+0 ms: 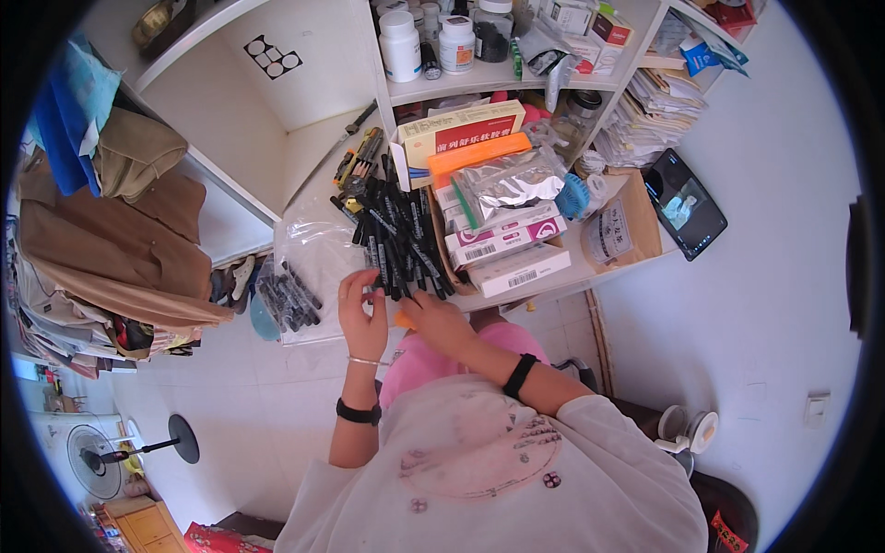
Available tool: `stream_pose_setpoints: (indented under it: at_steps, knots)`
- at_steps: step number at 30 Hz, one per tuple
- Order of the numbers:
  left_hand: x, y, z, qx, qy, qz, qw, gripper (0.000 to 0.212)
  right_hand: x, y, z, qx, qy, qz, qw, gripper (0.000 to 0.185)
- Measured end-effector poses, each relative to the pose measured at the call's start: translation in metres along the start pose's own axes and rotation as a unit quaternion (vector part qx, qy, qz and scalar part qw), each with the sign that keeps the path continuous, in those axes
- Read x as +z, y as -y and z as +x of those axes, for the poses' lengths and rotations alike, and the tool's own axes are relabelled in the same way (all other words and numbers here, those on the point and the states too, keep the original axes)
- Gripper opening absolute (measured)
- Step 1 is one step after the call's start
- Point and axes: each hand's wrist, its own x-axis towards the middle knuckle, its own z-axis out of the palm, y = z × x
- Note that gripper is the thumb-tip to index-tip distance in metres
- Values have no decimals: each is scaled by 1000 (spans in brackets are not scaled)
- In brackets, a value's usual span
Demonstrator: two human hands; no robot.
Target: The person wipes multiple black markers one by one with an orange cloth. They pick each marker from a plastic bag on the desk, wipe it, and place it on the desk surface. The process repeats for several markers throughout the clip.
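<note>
A heap of black marker pens [397, 238] lies on the white desk. My left hand [361, 307] is at the heap's near left edge, its fingers curled near a pen end; whether it grips one is unclear. My right hand [437, 321] is at the near edge of the heap, fingers bent down, with a small orange thing [404, 319] showing beside it; its grip is hidden. Left of the heap, a clear plastic bag [287, 297] with several black pens in it lies at the desk's edge. Yellow and black pens or tools [359, 162] lie behind the heap.
Medicine boxes [508, 242] and a silver pouch [508, 183] are piled right of the pens. A long blade with a dark handle [339, 145] lies at the back left. A brown paper bag [622, 225] and a tablet [686, 204] are at the right. Folded clothes [110, 235] are at the left.
</note>
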Motion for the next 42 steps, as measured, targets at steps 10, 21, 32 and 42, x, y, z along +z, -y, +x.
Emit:
stream_pose_setpoints:
  at_steps: [10,21,32,42]
  knots:
    - [23,36,-37,-59,133,134,980,15,-2,-10,34,20,-69,-34,997,33]
    - [18,7,-37,-64,106,59,991,16,-21,-7,-12,80,102,9,992,20]
    - [-48,64,-31,-130,97,494,854,52,-1,-2,-14,-10,166,91,982,17]
    - [-15,69,-37,-88,81,506,854,44,-5,-4,-19,0,157,86,984,15]
